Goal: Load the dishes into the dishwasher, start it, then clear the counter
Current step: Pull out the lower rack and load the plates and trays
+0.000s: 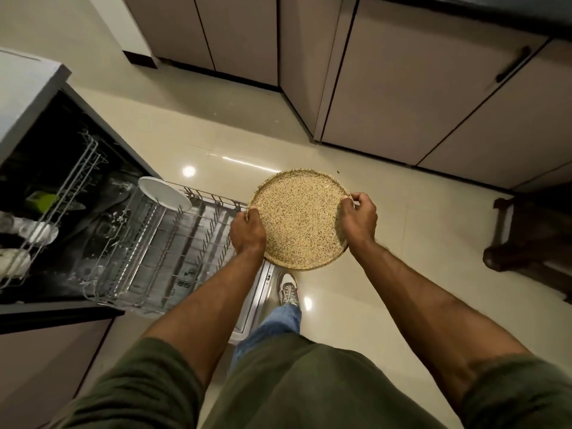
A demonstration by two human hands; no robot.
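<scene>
Fingers of left hand [247,232], right hand [359,221] curl round speckled plate [298,221] rim; left fingertips hidden.

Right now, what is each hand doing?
Left hand: grips the round speckled beige plate by its rim.
Right hand: grips the same plate's opposite rim.

1. No word, brand, label or number can be read anywhere.
2. Small dark marks on the open silver dishwasher door [268,283] are too tiny and blurred to make out.

Home kitchen — open dishwasher [93,193], base cabinets [402,103], tiled floor [185,125].
</scene>
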